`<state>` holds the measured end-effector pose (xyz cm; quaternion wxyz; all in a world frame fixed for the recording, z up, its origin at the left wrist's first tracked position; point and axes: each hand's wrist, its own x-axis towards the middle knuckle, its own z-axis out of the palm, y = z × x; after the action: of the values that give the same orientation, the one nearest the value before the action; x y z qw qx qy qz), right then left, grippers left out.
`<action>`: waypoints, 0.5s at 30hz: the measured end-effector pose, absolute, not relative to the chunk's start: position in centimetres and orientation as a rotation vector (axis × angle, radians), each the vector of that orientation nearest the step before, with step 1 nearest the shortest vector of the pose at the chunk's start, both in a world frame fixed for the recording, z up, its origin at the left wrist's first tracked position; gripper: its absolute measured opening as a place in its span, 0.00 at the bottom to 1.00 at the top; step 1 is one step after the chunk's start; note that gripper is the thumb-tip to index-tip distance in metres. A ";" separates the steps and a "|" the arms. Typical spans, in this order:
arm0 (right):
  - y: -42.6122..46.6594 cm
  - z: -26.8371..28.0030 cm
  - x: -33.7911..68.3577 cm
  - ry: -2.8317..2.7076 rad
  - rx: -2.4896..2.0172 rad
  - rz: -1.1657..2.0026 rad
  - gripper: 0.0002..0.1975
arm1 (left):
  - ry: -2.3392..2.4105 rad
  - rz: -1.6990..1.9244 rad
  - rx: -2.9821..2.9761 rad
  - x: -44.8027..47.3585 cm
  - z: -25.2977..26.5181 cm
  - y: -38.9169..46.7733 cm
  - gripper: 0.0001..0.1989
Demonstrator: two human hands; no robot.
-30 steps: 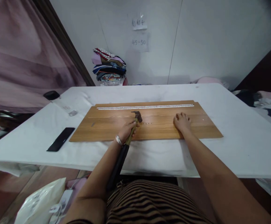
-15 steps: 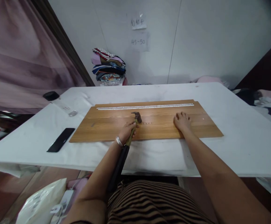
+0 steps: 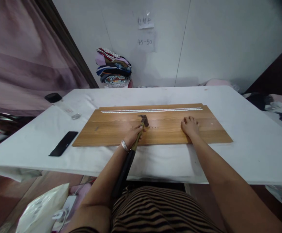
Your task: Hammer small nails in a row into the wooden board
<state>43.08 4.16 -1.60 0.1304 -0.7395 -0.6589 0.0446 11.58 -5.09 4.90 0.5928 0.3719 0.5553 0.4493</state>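
My left hand is closed around the upper handle of a claw hammer, just below its metal head. The black grip of the hammer runs back along my forearm towards my body. The head is over the middle of a brown wooden board, beside a short row of small dark nails or holes, too small to tell which. On the right part of the board lies my right hand, palm down, with its fingers loosely bent and a little apart. Nothing shows in it.
Two white strips lie along the board's far side. At the left of the white-covered table are a black phone-like slab and a clear bottle with a black cap, lying down. Folded clothes are stacked behind the table.
The view has shifted very slightly. My left hand and the hammer have edged a little to the right; my right hand stays in place on the board.
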 end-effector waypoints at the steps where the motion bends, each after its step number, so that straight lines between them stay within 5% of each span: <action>1: 4.2 -1.5 43.1 -1.914 -2.154 0.134 0.24 | 1.288 1.044 0.866 11.6 4.9 -5.1 0.09; 15: 4.2 -1.8 43.1 -1.892 -2.131 0.122 0.24 | 1.308 1.023 0.876 11.8 5.0 -5.1 0.13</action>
<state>43.06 4.18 -1.82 0.1440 -0.7394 -0.6564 0.0422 11.75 -5.13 4.99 0.5908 0.3766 0.5622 0.4394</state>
